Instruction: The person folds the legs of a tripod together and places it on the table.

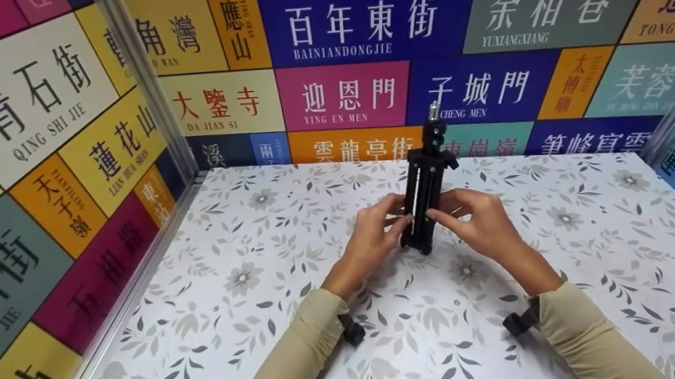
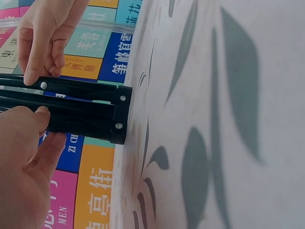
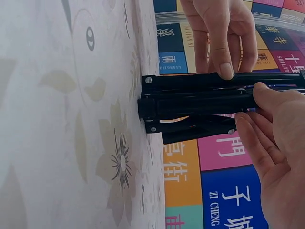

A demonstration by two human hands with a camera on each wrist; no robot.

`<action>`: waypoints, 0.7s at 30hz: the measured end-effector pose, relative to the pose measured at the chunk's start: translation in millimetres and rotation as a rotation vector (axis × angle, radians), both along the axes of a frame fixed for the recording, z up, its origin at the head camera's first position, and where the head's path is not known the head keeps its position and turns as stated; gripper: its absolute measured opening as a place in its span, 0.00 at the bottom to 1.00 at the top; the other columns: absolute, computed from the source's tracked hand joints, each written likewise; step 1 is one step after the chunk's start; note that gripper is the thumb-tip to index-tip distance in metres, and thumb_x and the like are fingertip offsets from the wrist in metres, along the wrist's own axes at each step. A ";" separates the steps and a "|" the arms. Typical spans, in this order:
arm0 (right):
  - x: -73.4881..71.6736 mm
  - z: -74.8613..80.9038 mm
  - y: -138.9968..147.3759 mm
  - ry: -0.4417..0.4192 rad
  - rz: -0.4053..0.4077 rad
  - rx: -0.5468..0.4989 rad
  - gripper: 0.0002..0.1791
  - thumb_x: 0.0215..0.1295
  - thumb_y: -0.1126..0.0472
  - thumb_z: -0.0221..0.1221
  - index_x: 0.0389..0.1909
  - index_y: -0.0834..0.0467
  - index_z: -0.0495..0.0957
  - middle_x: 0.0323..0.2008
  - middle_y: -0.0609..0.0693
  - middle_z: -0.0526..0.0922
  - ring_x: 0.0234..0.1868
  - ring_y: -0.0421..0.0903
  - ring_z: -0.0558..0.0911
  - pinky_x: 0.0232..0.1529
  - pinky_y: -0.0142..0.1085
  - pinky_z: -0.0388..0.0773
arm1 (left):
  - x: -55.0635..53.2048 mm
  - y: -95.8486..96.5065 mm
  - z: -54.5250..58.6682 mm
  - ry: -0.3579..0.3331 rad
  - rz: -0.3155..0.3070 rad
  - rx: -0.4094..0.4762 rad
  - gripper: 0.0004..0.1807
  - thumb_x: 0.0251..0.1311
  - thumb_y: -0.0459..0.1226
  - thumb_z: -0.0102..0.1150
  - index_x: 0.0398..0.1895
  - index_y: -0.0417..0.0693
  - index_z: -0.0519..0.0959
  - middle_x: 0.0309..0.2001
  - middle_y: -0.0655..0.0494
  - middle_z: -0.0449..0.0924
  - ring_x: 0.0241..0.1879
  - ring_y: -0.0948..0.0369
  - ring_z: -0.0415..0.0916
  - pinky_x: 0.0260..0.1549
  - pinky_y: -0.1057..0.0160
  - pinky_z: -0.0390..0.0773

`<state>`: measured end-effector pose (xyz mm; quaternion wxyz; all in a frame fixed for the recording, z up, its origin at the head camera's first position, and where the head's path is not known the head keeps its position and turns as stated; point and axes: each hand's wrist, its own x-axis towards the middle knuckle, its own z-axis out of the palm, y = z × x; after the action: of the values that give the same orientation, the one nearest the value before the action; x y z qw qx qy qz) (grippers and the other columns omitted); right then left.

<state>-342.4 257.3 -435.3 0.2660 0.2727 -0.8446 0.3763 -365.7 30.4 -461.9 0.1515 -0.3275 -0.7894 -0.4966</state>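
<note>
A black folded tripod stand [image 1: 423, 159] with a silver tip stands upright on the table, its legs drawn in close together. From the left side, my left hand [image 1: 369, 233] pinches a leg low down, thumb in front and fingers behind. My right hand [image 1: 482, 222] pinches the opposite side at about the same height. In the left wrist view, the leg ends [image 2: 116, 126] meet the tabletop, with the left thumb lying along one leg. The right wrist view shows several legs [image 3: 200, 102] side by side, the right hand [image 3: 281, 152] around the nearer one.
A white tablecloth [image 1: 251, 321] with grey leaves and flowers covers the table. Behind and to the left rise panels [image 1: 367, 16] with coloured blocks of Chinese lettering. Clear strips [image 1: 144, 78] mark the panel corner. Black straps [image 1: 351, 330] sit at both cuffs.
</note>
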 end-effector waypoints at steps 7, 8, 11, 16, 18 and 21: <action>2.3 0.6 -4.2 0.009 -0.002 0.006 0.09 0.59 0.52 0.72 0.35 0.51 0.85 0.30 0.42 0.88 0.26 0.36 0.85 0.27 0.24 0.83 | 0.7 0.2 -0.8 0.015 0.013 -0.028 0.18 0.69 0.32 0.59 0.61 0.50 0.77 0.55 0.55 0.85 0.53 0.67 0.83 0.52 0.74 0.82; 2.8 0.6 -5.0 0.010 -0.001 0.003 0.09 0.59 0.52 0.72 0.34 0.51 0.85 0.29 0.42 0.88 0.26 0.36 0.85 0.27 0.23 0.82 | 0.8 0.5 -1.1 0.017 0.012 -0.030 0.18 0.69 0.32 0.58 0.61 0.50 0.76 0.56 0.56 0.84 0.53 0.67 0.83 0.52 0.73 0.82; 4.4 1.1 -7.8 -0.003 0.011 -0.011 0.09 0.58 0.52 0.73 0.33 0.51 0.85 0.28 0.42 0.88 0.24 0.37 0.84 0.25 0.24 0.82 | 0.8 0.9 -2.1 0.027 0.005 -0.033 0.19 0.70 0.31 0.56 0.63 0.51 0.76 0.57 0.57 0.84 0.53 0.67 0.83 0.52 0.73 0.82; 6.0 1.7 -11.2 -0.017 0.040 -0.029 0.08 0.58 0.53 0.73 0.33 0.52 0.85 0.28 0.42 0.88 0.24 0.38 0.85 0.24 0.24 0.81 | 0.8 1.5 -2.1 0.036 0.008 -0.039 0.19 0.71 0.32 0.54 0.63 0.55 0.76 0.56 0.58 0.84 0.52 0.67 0.83 0.52 0.76 0.81; 5.7 1.2 -11.3 -0.017 0.044 -0.033 0.08 0.58 0.54 0.73 0.33 0.52 0.85 0.28 0.42 0.88 0.23 0.39 0.84 0.24 0.24 0.81 | 0.8 1.6 -2.0 0.033 0.014 -0.040 0.19 0.71 0.32 0.55 0.63 0.55 0.76 0.56 0.59 0.84 0.52 0.68 0.83 0.51 0.77 0.81; 5.7 0.8 -11.2 -0.017 0.045 -0.039 0.07 0.58 0.54 0.73 0.33 0.51 0.85 0.28 0.42 0.88 0.23 0.39 0.84 0.24 0.24 0.81 | 0.8 1.5 -2.3 0.030 0.014 -0.036 0.19 0.71 0.32 0.55 0.62 0.55 0.77 0.55 0.59 0.85 0.51 0.68 0.83 0.50 0.77 0.81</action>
<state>-336.7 246.1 -434.5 0.2554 0.2831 -0.8331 0.4008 -364.9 31.9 -464.2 0.1611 -0.3320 -0.7982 -0.4760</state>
